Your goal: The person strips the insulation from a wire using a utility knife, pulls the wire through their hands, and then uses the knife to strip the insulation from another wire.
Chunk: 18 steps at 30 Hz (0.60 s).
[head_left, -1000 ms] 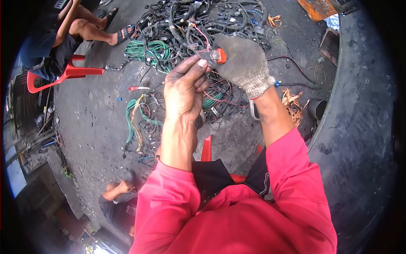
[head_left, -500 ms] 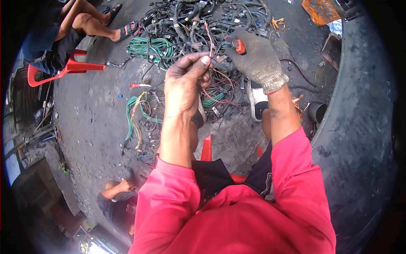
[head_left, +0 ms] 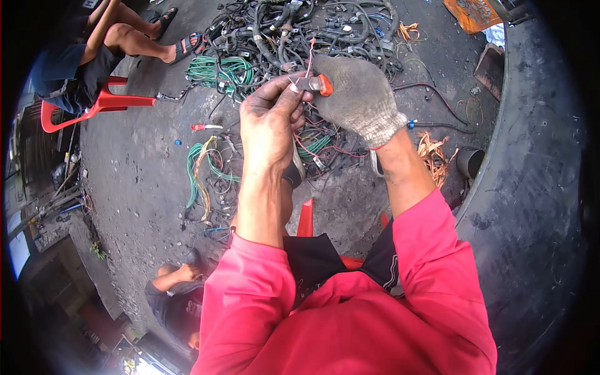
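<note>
My bare left hand [head_left: 270, 112] pinches a thin pinkish wire [head_left: 310, 53] between thumb and fingers, its length rising above the fingertips. Close beside it, my right hand [head_left: 356, 94] wears a grey knit glove and is closed round an orange-handled knife [head_left: 325, 85]. The knife's short metal blade lies right at the left thumb and overlaps the wire. The gloved fingers are mostly hidden by the back of the glove. Beyond both hands spreads a heap of dark wiring harnesses [head_left: 269, 40], with a coil of green wires [head_left: 220, 70] at its left side.
Loose green and yellow wires [head_left: 201, 178] lie on the dirty ground at left. Stripped copper strands [head_left: 433, 159] sit at right beside a dark can [head_left: 470, 164]. A person [head_left: 134, 40] sits by a red chair [head_left: 103, 103]; another person [head_left: 178, 300] is lower left. A dark curved surface [head_left: 525, 187] borders the right.
My gloved right hand has moved left and slightly down, bringing the knife blade from beside the wire to my left thumb. My left hand has stayed nearly in place, still pinching the wire.
</note>
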Tool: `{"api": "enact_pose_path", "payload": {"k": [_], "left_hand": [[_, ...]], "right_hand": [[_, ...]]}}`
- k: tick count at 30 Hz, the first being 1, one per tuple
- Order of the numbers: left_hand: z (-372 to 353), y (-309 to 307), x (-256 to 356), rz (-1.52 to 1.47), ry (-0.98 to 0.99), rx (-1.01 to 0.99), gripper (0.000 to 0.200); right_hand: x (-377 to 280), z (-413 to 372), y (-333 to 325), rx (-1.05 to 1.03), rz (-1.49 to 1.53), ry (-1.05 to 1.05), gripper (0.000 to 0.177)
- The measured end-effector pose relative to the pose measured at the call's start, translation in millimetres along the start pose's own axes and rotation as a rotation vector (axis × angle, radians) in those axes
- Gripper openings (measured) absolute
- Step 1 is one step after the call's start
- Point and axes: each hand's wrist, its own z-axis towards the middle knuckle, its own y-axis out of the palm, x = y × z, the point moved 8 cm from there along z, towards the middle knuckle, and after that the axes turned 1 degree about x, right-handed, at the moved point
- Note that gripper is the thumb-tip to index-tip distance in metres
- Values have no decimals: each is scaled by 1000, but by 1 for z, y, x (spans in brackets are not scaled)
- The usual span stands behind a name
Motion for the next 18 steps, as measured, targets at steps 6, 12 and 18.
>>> {"api": "enact_pose_path", "payload": {"k": [6,12,18], "left_hand": [[-2,3,-2,-76,-22,-20,26],[-3,0,-5,-211,-73,17,27],[-17,-10,-7,-231,-123,-5,31]], "right_hand": [[1,0,-4,30,-122,72,18],[7,2,-6,57,-147,114,16],[80,-4,-51,220,-195,458,17]]}}
